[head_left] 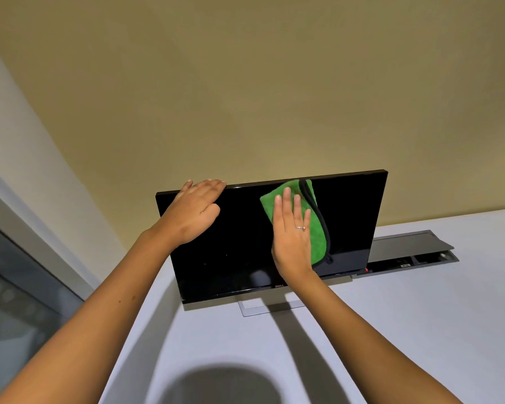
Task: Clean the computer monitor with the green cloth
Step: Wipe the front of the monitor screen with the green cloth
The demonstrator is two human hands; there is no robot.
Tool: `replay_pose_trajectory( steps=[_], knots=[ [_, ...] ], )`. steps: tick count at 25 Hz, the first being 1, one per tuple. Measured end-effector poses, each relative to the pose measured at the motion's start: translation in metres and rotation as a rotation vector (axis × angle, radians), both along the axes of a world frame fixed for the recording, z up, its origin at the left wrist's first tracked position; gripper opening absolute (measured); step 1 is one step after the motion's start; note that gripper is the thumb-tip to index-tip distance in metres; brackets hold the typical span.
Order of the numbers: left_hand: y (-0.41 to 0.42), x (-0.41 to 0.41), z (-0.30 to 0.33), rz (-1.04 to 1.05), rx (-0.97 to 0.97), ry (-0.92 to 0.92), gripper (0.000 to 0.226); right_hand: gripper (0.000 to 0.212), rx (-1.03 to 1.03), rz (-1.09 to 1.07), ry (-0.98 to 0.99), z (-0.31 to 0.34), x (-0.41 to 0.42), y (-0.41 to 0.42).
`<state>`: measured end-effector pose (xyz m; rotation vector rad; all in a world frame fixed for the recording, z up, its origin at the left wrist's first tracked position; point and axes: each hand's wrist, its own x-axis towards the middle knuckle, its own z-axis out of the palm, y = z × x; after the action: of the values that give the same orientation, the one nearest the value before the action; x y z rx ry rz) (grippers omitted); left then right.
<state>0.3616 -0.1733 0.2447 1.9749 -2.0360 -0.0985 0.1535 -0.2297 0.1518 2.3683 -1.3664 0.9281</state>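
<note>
1. Room lies on the black flat-screen computer monitor left of and below your folded green microfibre cloth with black edging; the cloth sits against the upper middle, its top touching the upper bezel.
2. Your right hand presses the cloth flat, fingers straight and pointing up.
3. Your left hand rests on the monitor's top left edge, fingers extended over it.
4. The monitor stands tilted back on the pale grey tabletop.

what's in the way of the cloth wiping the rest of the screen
Only the left hand, resting over the monitor's top left corner, covers part of the screen. The right hand presses the green cloth flat on the glass, and the rest is bare.
</note>
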Motion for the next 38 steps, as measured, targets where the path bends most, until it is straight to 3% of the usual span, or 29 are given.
replay_pose_trajectory(
  steps=[4, 8, 11, 14, 17, 21, 25, 32, 35, 38],
  knots=[
    [-0.003, 0.005, -0.003, -0.014, 0.006, -0.007, 0.088, 0.062, -0.098, 0.123, 0.036, -0.008, 0.04, 0.016],
    [-0.005, 0.006, -0.003, -0.008, 0.015, -0.001, 0.077, 0.059, -0.101, 0.261, 0.15, -0.037, 0.027, 0.028],
    [-0.004, 0.004, -0.003, -0.003, 0.008, 0.017, 0.072, 0.063, -0.072, 0.21, 0.213, -0.044, -0.009, 0.022],
    [-0.003, 0.004, -0.003, 0.006, 0.017, 0.039, 0.071, 0.075, -0.045, 0.094, 0.135, -0.028, -0.03, 0.007],
    [-0.002, 0.002, 0.0, 0.013, 0.027, 0.052, 0.071, 0.074, -0.006, 0.044, 0.057, 0.002, -0.015, -0.002],
    [-0.001, -0.002, 0.006, 0.036, 0.041, 0.053, 0.071, 0.064, -0.082, 0.146, 0.083, 0.0, 0.015, 0.005],
    [-0.002, -0.006, 0.007, 0.068, 0.046, 0.021, 0.07, 0.068, -0.068, 0.285, 0.201, -0.024, -0.012, 0.011],
    [-0.012, -0.042, 0.013, 0.131, 0.119, -0.048, 0.074, 0.1, 0.054, 0.018, -0.064, -0.007, -0.095, -0.039],
    [-0.027, -0.07, 0.014, 0.095, 0.122, -0.094, 0.075, 0.096, 0.026, 0.048, -0.125, 0.015, -0.09, -0.052],
    [-0.045, -0.098, 0.012, 0.074, 0.125, -0.135, 0.075, 0.071, -0.053, 0.178, 0.005, 0.006, -0.079, -0.047]
  ],
)
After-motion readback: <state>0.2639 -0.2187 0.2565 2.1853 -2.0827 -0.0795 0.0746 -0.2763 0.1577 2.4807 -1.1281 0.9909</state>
